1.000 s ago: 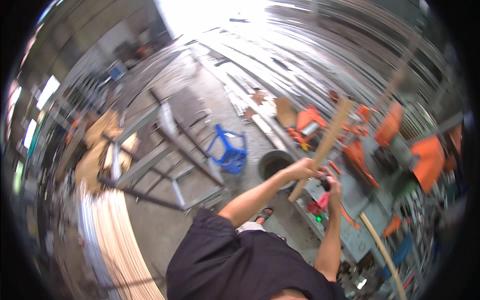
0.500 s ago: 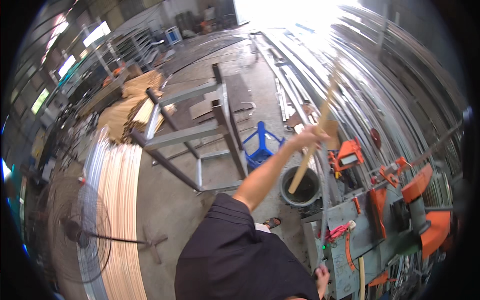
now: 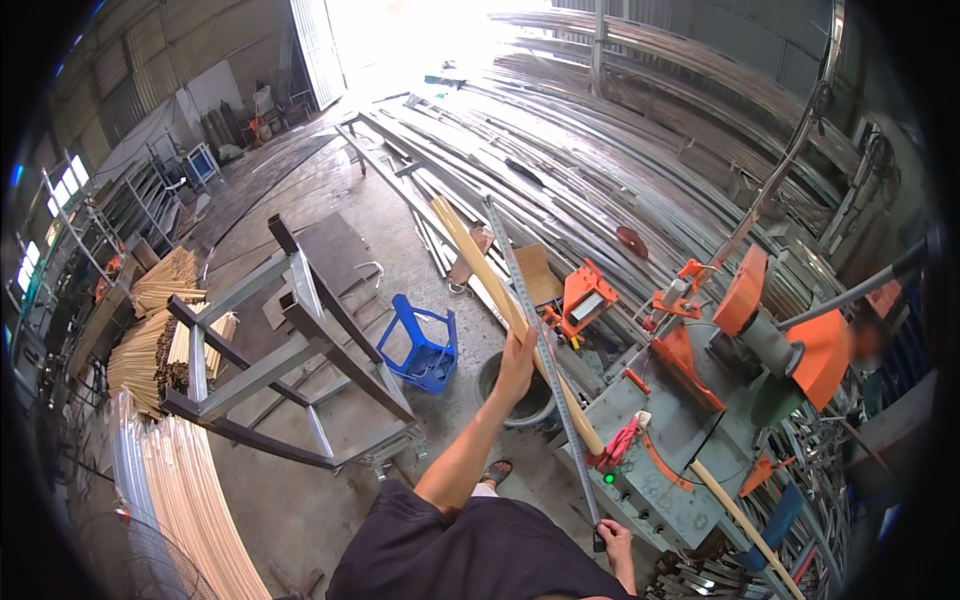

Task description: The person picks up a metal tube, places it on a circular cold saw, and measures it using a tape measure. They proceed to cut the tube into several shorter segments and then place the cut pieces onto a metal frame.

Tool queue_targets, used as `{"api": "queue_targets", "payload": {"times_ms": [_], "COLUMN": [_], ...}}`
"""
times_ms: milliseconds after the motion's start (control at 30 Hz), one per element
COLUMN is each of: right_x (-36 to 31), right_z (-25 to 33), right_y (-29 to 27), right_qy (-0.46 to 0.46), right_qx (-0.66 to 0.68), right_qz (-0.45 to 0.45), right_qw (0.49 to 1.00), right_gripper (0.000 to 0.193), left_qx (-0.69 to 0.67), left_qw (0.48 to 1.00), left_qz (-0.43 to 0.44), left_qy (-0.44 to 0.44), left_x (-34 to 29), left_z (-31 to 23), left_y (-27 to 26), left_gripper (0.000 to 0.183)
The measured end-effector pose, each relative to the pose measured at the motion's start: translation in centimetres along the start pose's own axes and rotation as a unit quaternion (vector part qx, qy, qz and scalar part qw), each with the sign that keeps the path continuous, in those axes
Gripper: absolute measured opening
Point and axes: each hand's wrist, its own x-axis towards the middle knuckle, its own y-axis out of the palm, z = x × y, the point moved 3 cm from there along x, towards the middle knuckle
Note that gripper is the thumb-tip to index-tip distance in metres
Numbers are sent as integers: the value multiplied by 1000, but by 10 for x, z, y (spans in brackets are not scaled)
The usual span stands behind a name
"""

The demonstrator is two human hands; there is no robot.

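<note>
My left hand (image 3: 516, 368) is closed round a long tan wooden strip (image 3: 466, 240) that slants from the upper left down toward the machine table. Alongside it runs a long grey metal strip (image 3: 552, 372) with fine marks, passing close by my left fingers. Its near end, dark at the tip, is pinched in my right hand (image 3: 615, 545), low by the table's front corner. Pink-red cloth or gloves (image 3: 622, 442) lie on the grey-green machine table (image 3: 640, 505), near the strip's lower end. Whether the two strips touch is unclear.
An orange-guarded cut-off saw (image 3: 765, 335) stands on the table, with another tan strip (image 3: 745, 522) beside it. Left of the table are a dark bucket (image 3: 545, 408), a blue plastic stool (image 3: 425, 350) and a metal frame (image 3: 265, 375). Long metal bars (image 3: 600, 200) lie beyond.
The view has swung right. The tan strip has tipped from leaning right to leaning left, its lower end now over the table edge. The grey strip now lies alongside it.
</note>
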Motion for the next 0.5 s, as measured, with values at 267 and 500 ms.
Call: {"api": "queue_targets", "payload": {"times_ms": [267, 500], "right_x": [18, 32], "right_z": [9, -5], "right_y": [17, 43], "right_qy": [0, -4], "right_qx": [52, 105], "right_qz": [-17, 0], "right_qw": [998, 995], "right_gripper": [22, 21], "left_qx": [-45, 39], "left_qw": [999, 998], "left_qz": [2, -56], "left_qy": [-11, 3], "left_x": [-44, -61], "left_z": [8, 4], "left_y": [39, 49], "left_gripper": [34, 40]}}
